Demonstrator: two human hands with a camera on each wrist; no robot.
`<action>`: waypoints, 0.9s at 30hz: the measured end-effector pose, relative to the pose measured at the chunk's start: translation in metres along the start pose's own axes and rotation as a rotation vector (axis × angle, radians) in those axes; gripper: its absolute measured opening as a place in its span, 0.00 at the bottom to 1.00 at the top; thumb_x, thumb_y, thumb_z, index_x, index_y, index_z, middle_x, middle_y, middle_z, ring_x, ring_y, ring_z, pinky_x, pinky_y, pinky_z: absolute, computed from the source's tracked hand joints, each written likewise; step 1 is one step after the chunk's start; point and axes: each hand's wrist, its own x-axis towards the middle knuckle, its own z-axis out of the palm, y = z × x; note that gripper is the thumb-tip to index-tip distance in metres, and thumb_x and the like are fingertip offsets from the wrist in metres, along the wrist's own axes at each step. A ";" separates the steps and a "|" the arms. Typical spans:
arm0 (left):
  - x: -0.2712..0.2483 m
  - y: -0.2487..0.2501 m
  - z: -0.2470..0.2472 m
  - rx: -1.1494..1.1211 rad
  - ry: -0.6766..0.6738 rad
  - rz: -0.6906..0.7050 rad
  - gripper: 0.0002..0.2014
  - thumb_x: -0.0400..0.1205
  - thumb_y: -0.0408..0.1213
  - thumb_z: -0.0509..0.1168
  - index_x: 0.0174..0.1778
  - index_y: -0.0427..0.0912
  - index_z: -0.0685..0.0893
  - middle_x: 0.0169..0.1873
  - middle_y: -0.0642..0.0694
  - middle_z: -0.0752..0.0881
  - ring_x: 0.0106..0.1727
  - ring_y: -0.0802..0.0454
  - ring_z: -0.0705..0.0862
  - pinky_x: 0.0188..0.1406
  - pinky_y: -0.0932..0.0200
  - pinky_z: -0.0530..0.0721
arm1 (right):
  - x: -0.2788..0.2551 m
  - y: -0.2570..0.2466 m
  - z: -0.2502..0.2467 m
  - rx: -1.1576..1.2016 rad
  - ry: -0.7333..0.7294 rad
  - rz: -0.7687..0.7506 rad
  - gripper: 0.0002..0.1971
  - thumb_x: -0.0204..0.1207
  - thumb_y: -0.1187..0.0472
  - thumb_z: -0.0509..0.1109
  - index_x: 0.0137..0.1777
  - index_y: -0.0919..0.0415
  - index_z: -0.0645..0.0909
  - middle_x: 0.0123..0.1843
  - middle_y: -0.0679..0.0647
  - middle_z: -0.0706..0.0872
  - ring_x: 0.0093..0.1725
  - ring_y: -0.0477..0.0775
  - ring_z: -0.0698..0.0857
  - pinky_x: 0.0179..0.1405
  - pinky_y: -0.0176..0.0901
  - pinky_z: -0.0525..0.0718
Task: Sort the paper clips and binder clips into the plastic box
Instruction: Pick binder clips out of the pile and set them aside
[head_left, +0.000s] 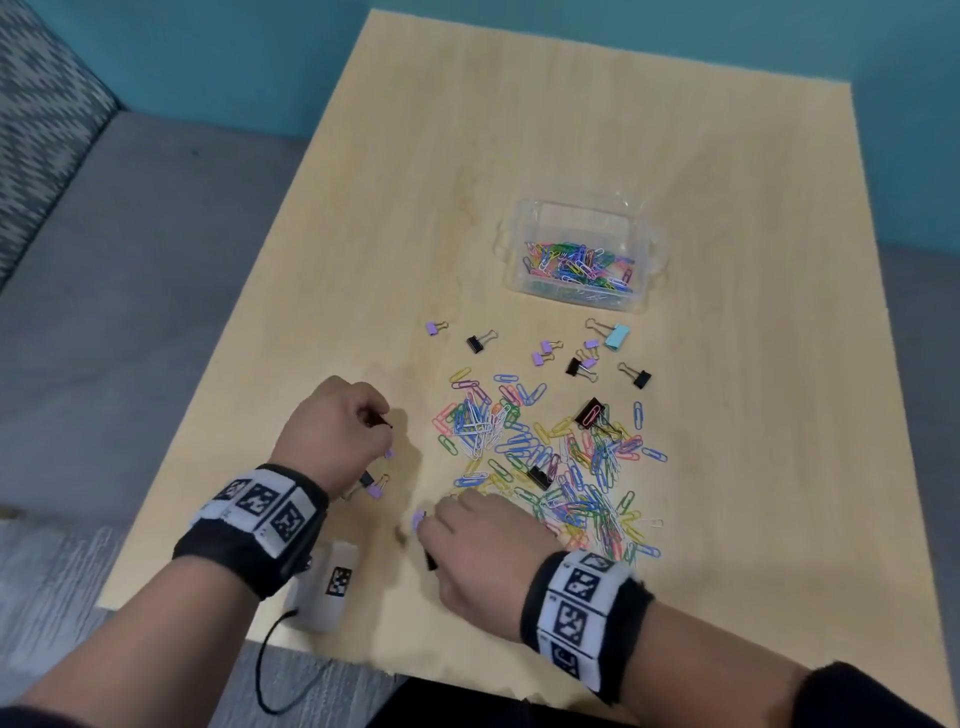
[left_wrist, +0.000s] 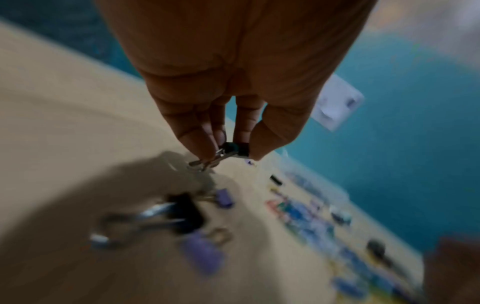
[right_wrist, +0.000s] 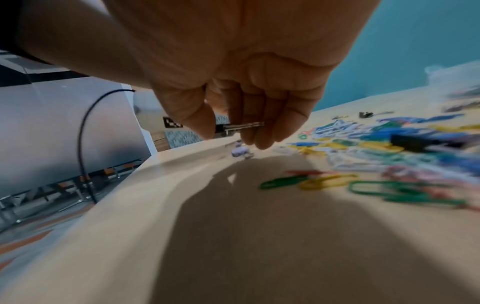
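Observation:
A pile of coloured paper clips (head_left: 550, 467) lies mid-table, with black and purple binder clips (head_left: 582, 358) scattered beyond it. The clear plastic box (head_left: 524, 280) at the back right holds paper clips. My left hand (head_left: 337, 431) hovers left of the pile and pinches a small black binder clip (left_wrist: 231, 151) by its body and wire handles. Below it lie a black clip (left_wrist: 184, 214) and purple clips (left_wrist: 202, 253). My right hand (head_left: 483, 545), at the pile's near-left edge, grips a black binder clip (right_wrist: 233, 127); a purple clip (head_left: 418, 519) shows at its fingertips.
The wooden table (head_left: 519, 156) has bare room at the back and on the left. A small white device (head_left: 330, 587) with a black cord sits at the near-left edge. A grey sofa (head_left: 104, 260) stands left of the table, a teal wall behind.

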 end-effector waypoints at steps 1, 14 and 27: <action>0.001 -0.003 0.002 0.149 -0.003 0.038 0.07 0.73 0.33 0.67 0.42 0.50 0.85 0.44 0.52 0.79 0.33 0.52 0.85 0.32 0.55 0.83 | 0.003 -0.004 0.004 -0.005 0.020 -0.015 0.15 0.68 0.54 0.67 0.53 0.58 0.73 0.44 0.57 0.81 0.43 0.62 0.79 0.38 0.52 0.81; -0.045 0.058 0.083 0.402 -0.133 0.520 0.08 0.80 0.43 0.62 0.43 0.43 0.80 0.40 0.47 0.76 0.46 0.44 0.79 0.38 0.53 0.76 | -0.053 0.086 -0.009 -0.060 0.201 0.555 0.12 0.66 0.70 0.68 0.48 0.57 0.82 0.39 0.54 0.78 0.40 0.60 0.76 0.33 0.45 0.73; -0.033 0.086 0.124 0.353 -0.184 0.343 0.07 0.74 0.31 0.62 0.39 0.44 0.69 0.41 0.47 0.72 0.45 0.44 0.77 0.36 0.56 0.66 | -0.080 0.105 -0.012 0.071 0.377 0.736 0.07 0.75 0.60 0.66 0.52 0.60 0.78 0.46 0.58 0.79 0.45 0.62 0.76 0.40 0.53 0.80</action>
